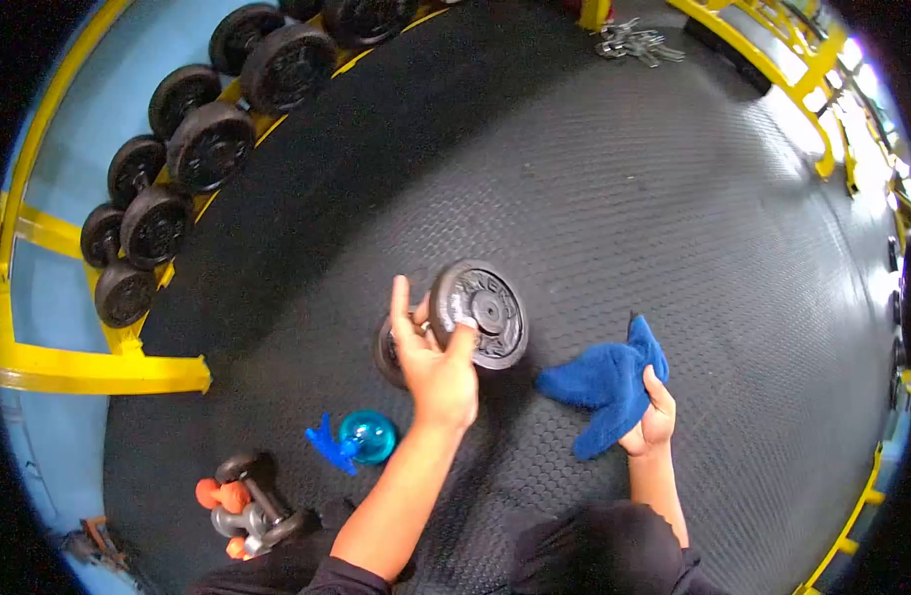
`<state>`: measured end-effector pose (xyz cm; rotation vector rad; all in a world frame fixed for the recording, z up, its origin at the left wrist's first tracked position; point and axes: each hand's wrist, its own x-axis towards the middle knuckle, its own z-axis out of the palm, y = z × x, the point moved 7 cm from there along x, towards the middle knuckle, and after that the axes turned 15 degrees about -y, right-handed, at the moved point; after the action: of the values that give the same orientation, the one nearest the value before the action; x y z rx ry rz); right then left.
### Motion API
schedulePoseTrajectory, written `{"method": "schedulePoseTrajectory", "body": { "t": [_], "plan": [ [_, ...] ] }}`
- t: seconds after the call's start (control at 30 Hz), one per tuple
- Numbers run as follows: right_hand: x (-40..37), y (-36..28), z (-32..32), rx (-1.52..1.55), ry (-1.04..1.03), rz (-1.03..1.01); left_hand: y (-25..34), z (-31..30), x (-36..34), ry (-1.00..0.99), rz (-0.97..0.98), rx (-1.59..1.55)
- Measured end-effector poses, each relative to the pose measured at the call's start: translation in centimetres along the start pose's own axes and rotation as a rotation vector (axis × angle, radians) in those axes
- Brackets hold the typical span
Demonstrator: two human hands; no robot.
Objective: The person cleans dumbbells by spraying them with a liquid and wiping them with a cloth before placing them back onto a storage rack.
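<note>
My left hand (pixel 440 372) is on a black dumbbell (pixel 490 309), its thumb on the face of the near round plate and its other fingers reaching behind, toward the handle. The dumbbell's other plate shows partly behind my wrist. Held in my right hand (pixel 654 421) is a blue cloth (pixel 609 382), bunched and hanging to the left, apart from the dumbbell. A spray bottle (pixel 368 437) with a blue trigger head and a teal body lies on the floor left of my left forearm.
Several black dumbbells (pixel 212 147) fill a yellow rack (pixel 98 369) at the left. Small orange, grey and black dumbbells (pixel 262 491) lie at the lower left. A metal chain (pixel 639 43) rests on the black mat (pixel 614 218) near yellow frames (pixel 773 50).
</note>
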<state>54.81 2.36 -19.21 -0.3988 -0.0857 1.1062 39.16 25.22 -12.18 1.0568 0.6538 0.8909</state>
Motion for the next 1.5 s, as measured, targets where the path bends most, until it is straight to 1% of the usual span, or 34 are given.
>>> {"method": "schedulePoseTrajectory", "body": {
  "t": [0.03,0.07,0.1,0.17,0.2,0.23,0.3,0.33,0.37,0.43,0.47,0.5,0.57,0.6,0.63,0.7,0.73,0.77,0.8,0.83,0.9,0.93,0.97,1.03,1.07,1.1,1.17,1.2,1.23,1.3,1.37,1.4,1.43,1.5],
  "plan": [
    [-1.0,-1.3,0.3,-0.021,-0.004,-0.032,-1.2,2.2,-0.3,-0.024,0.006,-0.029],
    [-2.0,-2.7,1.3,-0.113,-0.034,-0.084,-2.1,4.2,-1.0,-0.021,-0.007,-0.017],
    [-3.3,-3.8,2.0,-0.203,-0.057,-0.135,-3.8,5.5,-1.6,-0.07,-0.005,0.003],
    [-5.9,-4.7,1.1,-0.552,0.094,-0.194,-7.1,7.4,-2.6,-0.124,-0.053,0.155],
    [-6.9,-4.0,-0.3,-0.717,0.106,-0.149,-9.1,7.5,-3.0,-0.16,-0.039,0.292],
    [-7.8,-3.4,-1.1,-0.876,0.125,-0.102,-9.9,8.0,-3.8,-0.2,-0.04,0.284],
    [-7.0,-1.6,1.4,-1.214,0.075,-0.058,-10.1,8.4,-4.7,-0.237,-0.002,0.506],
    [-6.2,0.1,0.8,-1.297,0.044,-0.026,-10.4,8.3,-4.8,-0.251,-0.069,0.378],
    [-5.1,1.5,0.1,-1.383,0.001,0.009,-11.4,7.7,-4.8,-0.305,-0.046,0.375],
    [-1.4,1.8,5.5,-1.691,-0.287,-0.059,-11.6,6.6,-4.9,-0.38,-0.047,0.366],
    [0.5,2.5,5.8,-1.724,-0.344,-0.049,-9.9,6.8,-5.3,-0.416,-0.145,0.261],
    [2.3,2.7,6.0,-1.812,-0.428,-0.071,-9.6,6.4,-5.3,-0.457,-0.01,0.368],
    [6.7,2.4,4.9,-1.749,-0.3,0.019,-12.3,4.5,-6.0,-0.323,-0.206,0.025],
    [9.2,2.3,4.0,-1.592,-0.3,0.169,-12.3,3.9,-6.8,-0.257,-0.334,0.099],
    [11.5,2.1,2.9,-1.432,-0.292,0.318,-10.8,4.8,-7.1,-0.306,-0.346,0.135],
    [14.2,2.4,0.6,-1.498,-0.175,0.651,-11.3,5.2,-7.2,-0.414,-0.263,0.077],
    [13.7,1.4,0.1,-1.404,0.012,0.654,-11.6,5.0,-7.5,-0.401,-0.272,0.072],
    [12.9,1.9,0.5,-1.405,0.004,0.663,-11.0,5.7,-7.2,-0.39,-0.328,-0.07],
    [11.7,1.7,1.8,-1.5,-0.042,0.371,-10.2,6.4,-6.9,-0.374,-0.383,-0.209],
    [9.6,1.7,3.3,-1.566,-0.085,0.076,-9.6,6.7,-6.5,-0.356,-0.456,-0.165],
    [4.3,4.3,7.2,-2.07,-0.327,-0.192,-9.7,6.7,-5.5,-0.468,-0.428,-0.19],
    [2.1,5.6,5.8,-2.022,-0.273,-0.219,-9.2,6.8,-5.6,-0.476,-0.465,-0.245],
    [0.2,7.0,3.7,-1.971,-0.211,-0.245,-9.6,6.4,-5.8,-0.347,-0.53,-0.32],
    [-2.4,9.7,-0.3,-1.852,-0.165,-0.197,-9.8,6.1,-5.1,-0.454,-0.492,-0.198],
    [-3.5,11.4,-2.6,-2.011,-0.169,0.021,-9.9,6.2,-4.9,-0.457,-0.482,-0.267],
    [-4.4,11.5,-2.4,-2.007,-0.163,0.015,-9.7,6.1,-4.7,-0.463,-0.483,-0.262],
    [-5.7,11.5,-1.8,-1.905,-0.117,0.04,-8.8,5.9,-3.9,-0.576,-0.506,-0.159],
    [-5.8,11.2,-1.3,-1.817,-0.154,0.029,-7.5,5.3,-3.1,-0.544,-0.414,-0.032],
    [-6.0,10.8,-0.9,-1.813,-0.165,0.025,-6.1,4.1,-2.5,-0.461,-0.331,0.006],
    [-5.3,8.0,4.1,-1.322,-0.211,-0.075,-2.7,1.3,-1.0,-0.309,-0.121,0.156],
    [-3.6,7.0,9.6,-1.365,-0.418,-0.197,-0.4,-2.0,-0.1,-0.119,0.042,0.229],
    [-2.2,7.7,11.0,-1.421,-0.472,-0.199,-0.3,-3.7,0.2,-0.053,0.042,0.277],
    [-0.5,8.7,12.3,-1.477,-0.526,-0.206,-0.6,-4.8,0.2,-0.042,0.051,0.286],
    [4.1,12.2,13.1,-1.64,-0.715,-0.158,-3.9,-7.6,-0.6,0.03,-0.317,0.046]
  ]
}}
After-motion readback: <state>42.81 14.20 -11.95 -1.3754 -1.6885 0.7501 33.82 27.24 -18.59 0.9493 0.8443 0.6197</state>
